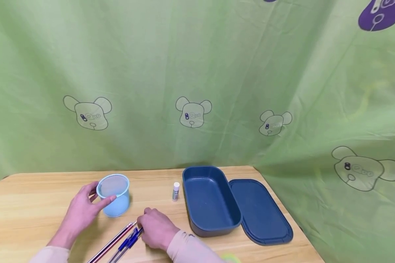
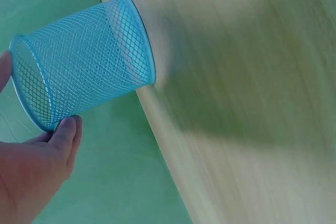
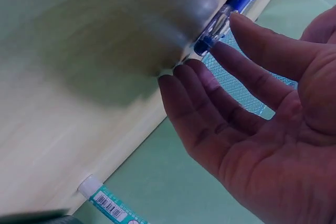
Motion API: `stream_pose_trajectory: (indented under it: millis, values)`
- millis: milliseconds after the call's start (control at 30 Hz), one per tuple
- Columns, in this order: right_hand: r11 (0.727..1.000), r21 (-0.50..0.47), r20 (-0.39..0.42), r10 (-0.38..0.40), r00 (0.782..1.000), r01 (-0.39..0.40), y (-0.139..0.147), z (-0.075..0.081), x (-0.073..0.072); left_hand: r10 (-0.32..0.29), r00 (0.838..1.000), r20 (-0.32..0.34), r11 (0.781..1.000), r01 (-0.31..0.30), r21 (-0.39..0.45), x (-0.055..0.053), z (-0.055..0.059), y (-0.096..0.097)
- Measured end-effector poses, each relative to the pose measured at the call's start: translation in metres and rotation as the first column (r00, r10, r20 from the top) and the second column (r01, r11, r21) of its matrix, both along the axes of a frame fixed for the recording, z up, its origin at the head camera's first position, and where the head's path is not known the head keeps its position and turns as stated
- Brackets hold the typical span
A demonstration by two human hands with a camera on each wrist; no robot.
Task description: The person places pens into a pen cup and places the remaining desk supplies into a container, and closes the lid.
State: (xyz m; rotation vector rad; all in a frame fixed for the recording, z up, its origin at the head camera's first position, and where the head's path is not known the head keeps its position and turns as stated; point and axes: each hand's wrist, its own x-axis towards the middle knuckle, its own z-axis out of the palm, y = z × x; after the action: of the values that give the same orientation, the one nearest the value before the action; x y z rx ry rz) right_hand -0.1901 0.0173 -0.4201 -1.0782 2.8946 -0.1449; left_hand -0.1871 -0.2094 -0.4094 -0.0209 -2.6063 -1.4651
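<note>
My left hand point(image 1: 84, 208) holds a light-blue mesh pen cup point(image 1: 117, 205) by its rim, thumb on one side and fingers on the other. In the left wrist view the same mesh cup point(image 2: 84, 59) shows from the side. My right hand point(image 1: 156, 227) is down at the ends of several pens lying at the table's front. In the right wrist view, thumb and index finger pinch the end of a blue pen point(image 3: 215, 32), while the other fingers point(image 3: 181, 93) curl close to the wood. Beside the blue pens point(image 1: 129, 241) lie dark-red pens point(image 1: 110, 244).
A white-capped glue stick point(image 1: 176, 191) stands upright behind my right hand. To its right is an open dark-blue box point(image 1: 210, 201), with its lid point(image 1: 261, 212) flat beside it. Green curtain point(image 1: 145, 91) hangs behind the wooden table point(image 1: 36, 197). Something yellow-green point(image 1: 230, 258) shows at the bottom edge.
</note>
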Motion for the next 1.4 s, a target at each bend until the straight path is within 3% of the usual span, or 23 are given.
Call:
stream_pose_trajectory:
  millis: [233, 600, 767, 1000, 1100, 1167, 1267, 1400]
  values:
    - [1.000, 0.004, -0.030, 0.012, 0.999, -0.012, -0.001, -0.003, 0.000, 0.015, 1.000, 0.007, 1.000, -0.015, 0.018, 0.002, 0.000, 0.001]
    - [0.998, 0.067, 0.027, 0.003, 1.000, -0.005, 0.006, 0.000, -0.002, 0.035, 0.999, 0.018, 0.999, -0.035, 0.000, 0.001, -0.002, 0.002]
    - [1.000, -0.024, 0.139, 0.003, 0.990, 0.000, 0.014, 0.002, -0.006, 0.042, 0.999, 0.010, 0.999, -0.042, -0.006, 0.002, -0.002, 0.002]
    - [0.979, -0.188, 0.324, -0.009, 0.946, 0.074, 0.031, 0.008, -0.011, 0.046, 0.999, 0.005, 0.999, -0.046, -0.012, 0.003, -0.003, 0.003]
    - [0.951, -0.286, 0.394, 0.003, 0.919, 0.119, 0.037, 0.012, -0.013, 0.047, 0.999, 0.000, 0.999, -0.047, -0.021, 0.003, -0.003, 0.003]
    - [0.917, -0.365, 0.444, 0.017, 0.896, 0.163, 0.040, 0.016, -0.015, 0.047, 0.999, -0.002, 0.999, -0.047, -0.024, 0.003, -0.004, 0.003]
    - [0.848, -0.478, 0.496, 0.047, 0.867, 0.228, 0.044, 0.021, -0.018, 0.047, 0.999, -0.003, 0.999, -0.047, -0.020, 0.003, -0.004, 0.003]
    - [0.733, -0.610, 0.545, 0.111, 0.831, 0.302, 0.047, 0.024, -0.021, 0.045, 0.999, -0.006, 0.999, -0.045, -0.008, 0.003, -0.005, 0.003]
